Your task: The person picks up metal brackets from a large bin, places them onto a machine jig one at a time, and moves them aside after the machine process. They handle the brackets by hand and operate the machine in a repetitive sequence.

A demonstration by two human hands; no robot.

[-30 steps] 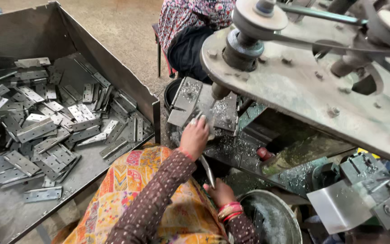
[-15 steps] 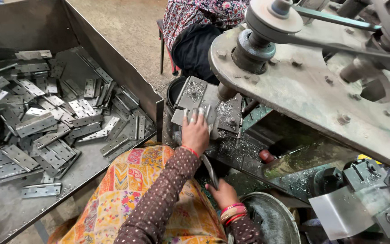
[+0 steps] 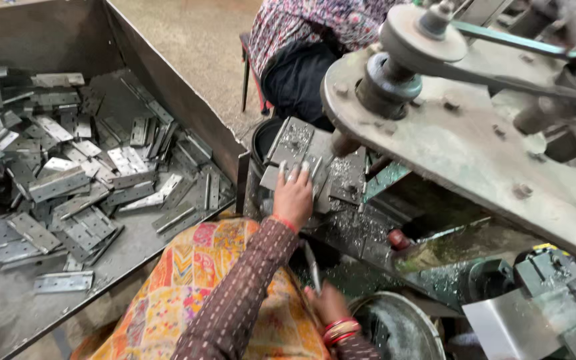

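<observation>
**Inspector:** While I hold the view steady, report the hands.

**Operator:** I see the left hand (image 3: 295, 195) with fingers (image 3: 291, 175) spread flat on the metal plates (image 3: 315, 160), likely pressing them square against the machine (image 3: 475, 147) just beyond the fingertips. The right hand (image 3: 328, 303), low beside the round pan (image 3: 395, 327), is curled around a thin metal rod (image 3: 312, 267).

**Inspector:** Stock?

**Operator:** I note loose hinges (image 3: 61, 187) lying in the bin (image 3: 181, 107), well left of the fingers, probably within reach for feeding.
</observation>
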